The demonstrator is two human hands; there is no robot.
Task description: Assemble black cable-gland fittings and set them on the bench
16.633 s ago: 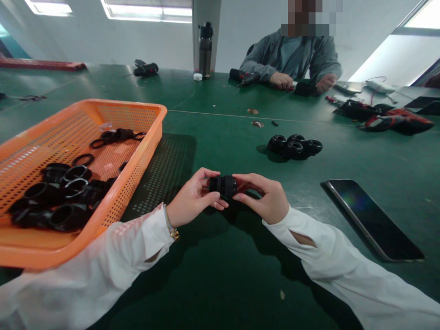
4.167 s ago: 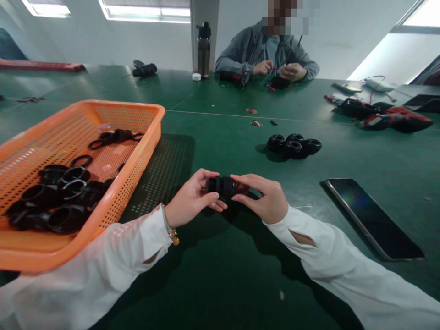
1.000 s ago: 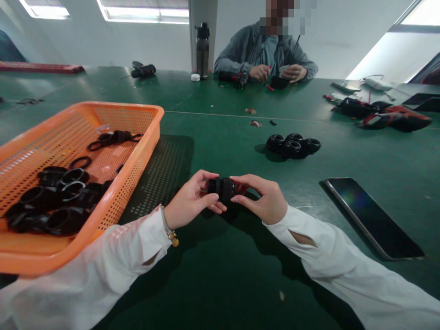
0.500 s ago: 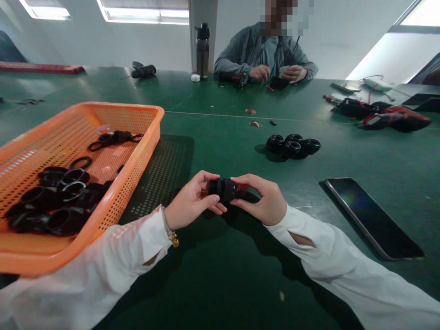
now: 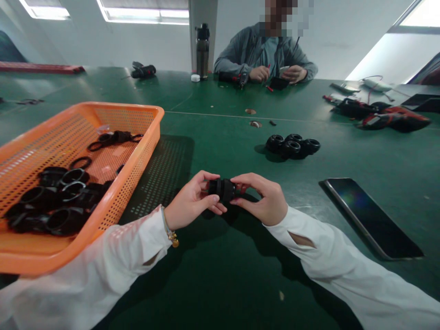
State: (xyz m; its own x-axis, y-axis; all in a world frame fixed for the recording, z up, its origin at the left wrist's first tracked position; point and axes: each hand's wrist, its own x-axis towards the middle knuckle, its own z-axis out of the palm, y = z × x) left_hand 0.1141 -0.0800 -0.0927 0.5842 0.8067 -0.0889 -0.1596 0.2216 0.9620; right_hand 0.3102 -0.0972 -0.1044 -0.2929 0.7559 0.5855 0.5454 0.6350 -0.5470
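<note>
Between my two hands, just above the green table (image 5: 223, 284), lies a black ribbed pipe fitting (image 5: 222, 189) held sideways. My left hand (image 5: 195, 197) grips its left end, thumb in front and fingers behind. On the right end, the thumb and fingers of my right hand (image 5: 263, 197) pinch the fitting's wider ribbed collar. Parts of the fitting are hidden by my fingers. Beyond my right hand, several round black fittings (image 5: 292, 147) with open ends sit clustered together.
At left stands an orange perforated basket (image 5: 156, 120) with black fittings (image 5: 68, 220) and rings inside. A phone (image 5: 373, 217) lies to the right. Across the table a person (image 5: 268, 55) handles small items near a power tool. A bottle (image 5: 202, 50) and red-black tools (image 5: 395, 119) stand farther back.
Very little differs. The fingers of my right hand have shifted slightly on the fitting's collar, while my left hand keeps its place.
</note>
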